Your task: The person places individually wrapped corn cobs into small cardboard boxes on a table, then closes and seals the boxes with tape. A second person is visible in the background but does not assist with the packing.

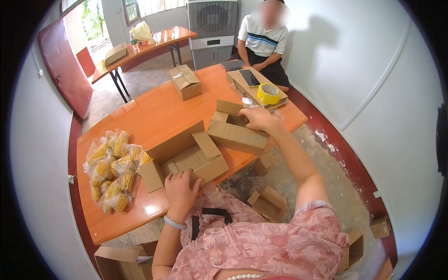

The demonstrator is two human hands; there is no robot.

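An open cardboard box [210,169] stands before me at the table's near edge, its flaps up and its inside bare. My left hand [182,190] grips its near wall, fingers over the rim and thumb outside. Just beyond it on the right, a smaller cardboard box [238,134] is tilted at the table edge. My right hand [260,119] has hold of its right end, with the fingertips in the opening. To the left of the boxes lies a pile of corn cobs [113,168] in clear plastic bags; one cob is partly hidden behind a box flap.
Yellow tape [268,93] and a phone [249,77] lie on flattened cardboard [232,75]. A closed carton [185,82] sits at the orange table's [150,115] far side. A seated person [264,38] is beyond. Open boxes [267,203] lie on the floor near me.
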